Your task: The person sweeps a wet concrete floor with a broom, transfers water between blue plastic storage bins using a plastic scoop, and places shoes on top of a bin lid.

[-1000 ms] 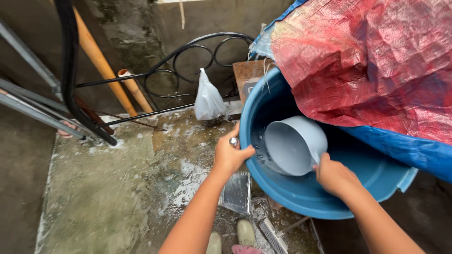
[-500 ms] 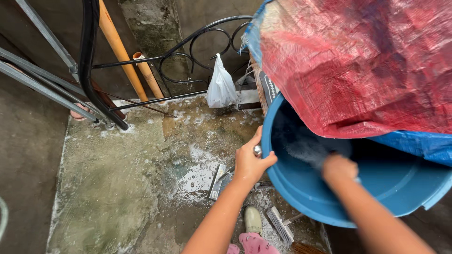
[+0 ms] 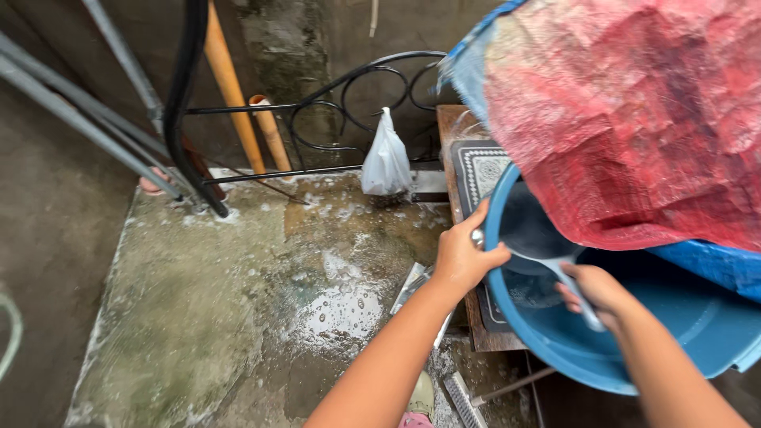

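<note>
A big blue plastic tub (image 3: pixel 602 357) stands at the right, half covered by a red woven sheet (image 3: pixel 634 119). My left hand (image 3: pixel 464 257) grips a small metal handle at the tub's near-left rim. My right hand (image 3: pixel 598 289) is inside the tub, closed on the handle of a pale grey dipper (image 3: pixel 533 234), whose bowl reaches under the red sheet. Water shows dimly inside the tub.
Wet, soapy concrete floor (image 3: pixel 238 317) spreads to the left. A white plastic bag (image 3: pixel 386 162) hangs on a black scrolled metal frame (image 3: pixel 333 103). Orange pipes (image 3: pixel 230 87) and grey metal bars lean at the back left. A brush (image 3: pixel 464 396) and metal pieces lie by my feet.
The view has shifted, so the tub sits further right. The dipper went from tipped up in the tub, down into it, and now its bowl lies under the red sheet. My left hand keeps its grip.
</note>
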